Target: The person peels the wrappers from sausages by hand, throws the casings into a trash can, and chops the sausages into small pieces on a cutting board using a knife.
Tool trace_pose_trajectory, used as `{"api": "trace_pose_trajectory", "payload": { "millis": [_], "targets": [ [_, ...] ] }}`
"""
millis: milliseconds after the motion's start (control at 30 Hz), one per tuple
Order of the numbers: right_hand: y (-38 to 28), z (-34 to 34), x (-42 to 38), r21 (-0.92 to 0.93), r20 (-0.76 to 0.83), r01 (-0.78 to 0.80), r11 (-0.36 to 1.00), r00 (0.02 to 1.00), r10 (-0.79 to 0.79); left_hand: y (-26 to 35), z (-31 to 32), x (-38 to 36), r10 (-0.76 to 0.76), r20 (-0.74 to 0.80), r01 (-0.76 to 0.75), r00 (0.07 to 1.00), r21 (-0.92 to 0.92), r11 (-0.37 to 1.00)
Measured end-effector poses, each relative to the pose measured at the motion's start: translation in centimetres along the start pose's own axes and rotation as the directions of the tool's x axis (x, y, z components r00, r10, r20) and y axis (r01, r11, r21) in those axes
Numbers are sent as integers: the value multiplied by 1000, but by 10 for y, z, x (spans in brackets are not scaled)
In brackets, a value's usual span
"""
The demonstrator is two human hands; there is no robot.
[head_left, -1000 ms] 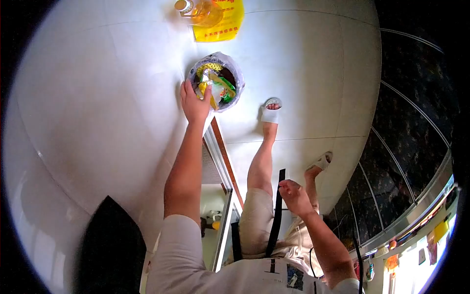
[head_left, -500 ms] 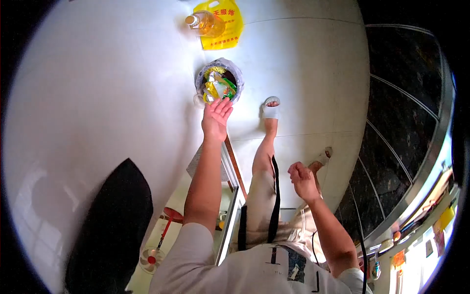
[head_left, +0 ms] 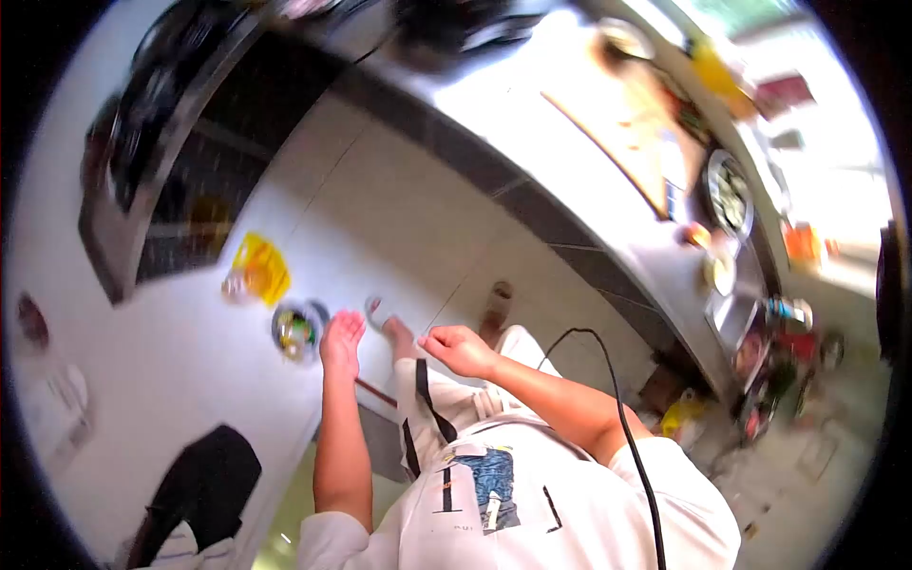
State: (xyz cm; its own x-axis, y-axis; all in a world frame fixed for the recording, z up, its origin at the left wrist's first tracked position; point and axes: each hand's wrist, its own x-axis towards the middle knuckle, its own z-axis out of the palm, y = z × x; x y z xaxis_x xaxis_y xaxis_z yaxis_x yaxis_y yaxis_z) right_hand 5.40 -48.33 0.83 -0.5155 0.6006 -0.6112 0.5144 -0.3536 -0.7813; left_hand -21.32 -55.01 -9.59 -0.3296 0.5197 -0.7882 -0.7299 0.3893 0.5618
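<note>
Fingers of the left hand (head_left: 341, 344) are extended and parted, palm bared, with nothing held in them. Just beside this hand, on its outer side, stands the small round waste bin (head_left: 281, 321) lined with a pale plastic bag, on the pale tiled floor (head_left: 366, 214); blurred yellow, green and whitish wrappers lie inside it. A gap of floor seems to show between bin and hand, though depth is hard to judge. The right hand (head_left: 461, 351) hangs before the body, back turned up, fingers curled inward; most fingertips are hidden, so whether they are fully closed I cannot tell, and no object shows in them. Near the bin, on its far side, a bright yellow plastic bag (head_left: 274, 266) lies on the floor, with a clear bottle of amber liquid (head_left: 245, 283) over its edge. The person wears a white printed shirt (head_left: 579, 494), and a thin black cable (head_left: 646, 475) runs down across it. Well apart from both hands, to the right, a long shiny pale counter (head_left: 655, 252) carries a brown wooden board (head_left: 594, 100) and a round dark-rimmed bowl (head_left: 710, 185) holding pale pieces, all smeared by motion blur.
</note>
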Motion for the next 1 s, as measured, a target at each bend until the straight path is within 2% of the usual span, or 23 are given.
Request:
{"api": "trace_pose_trajectory", "payload": {
  "millis": [100, 167, 200, 300, 367, 467, 533, 633, 700, 767, 833, 900, 967, 1000],
  "targets": [
    [-7, -65, -59, 60, -196, 82, 995, 978, -69, -14, 82, -41, -35, 145, 0, 989, 238, 971],
    [0, -120, -84, 171, -366, 72, 983, 931, -4, -34, 161, -59, -78, 221, -16, 972, 393, 919],
    [6, -138, -94, 187, -458, 126, 974, 889, -27, -42, 189, -67, -122, 295, -22, 948, 439, 898],
    [17, -187, -109, 114, -757, 308, 944, 643, -118, -70, 280, -98, -228, 426, -75, 876, 587, 806],
    [9, -219, -121, 163, -804, 316, 935, 592, -60, -85, 327, -113, -298, 492, -162, 818, 695, 701],
    [-3, -263, -125, 72, -871, 422, 904, 468, -149, -95, 379, -131, -382, 586, -293, 715, 746, 598],
    [-24, -297, -143, -33, -844, 444, 896, 467, -262, -96, 406, -139, -461, 612, -367, 643, 774, 516],
    [-57, -345, -193, -204, -794, 432, 879, 452, -407, -95, 441, -139, -523, 621, -453, 584, 784, 424],
    [-76, -370, -242, -188, -764, 412, 891, 509, -397, -98, 462, -139, -552, 629, -503, 547, 774, 385],
    [-78, -385, -277, -322, -764, 384, 865, 434, -477, -100, 481, -138, -647, 595, -559, 477, 774, 299],
    [-87, -392, -335, -253, -765, 364, 896, 492, -416, -102, 500, -147, -693, 572, -592, 439, 764, 255],
    [-80, -389, -377, -357, -812, 232, 905, 402, -423, -111, 518, -153, -736, 540, -652, 409, 737, 179],
    [-63, -379, -407, -332, -852, 207, 920, 352, -386, -124, 532, -162, -782, 510, -680, 358, 716, 156],
    [-52, -373, -418, -287, -858, 173, 942, 390, -333, -131, 539, -166, -811, 486, -694, 326, 706, 144]
  ]
}}
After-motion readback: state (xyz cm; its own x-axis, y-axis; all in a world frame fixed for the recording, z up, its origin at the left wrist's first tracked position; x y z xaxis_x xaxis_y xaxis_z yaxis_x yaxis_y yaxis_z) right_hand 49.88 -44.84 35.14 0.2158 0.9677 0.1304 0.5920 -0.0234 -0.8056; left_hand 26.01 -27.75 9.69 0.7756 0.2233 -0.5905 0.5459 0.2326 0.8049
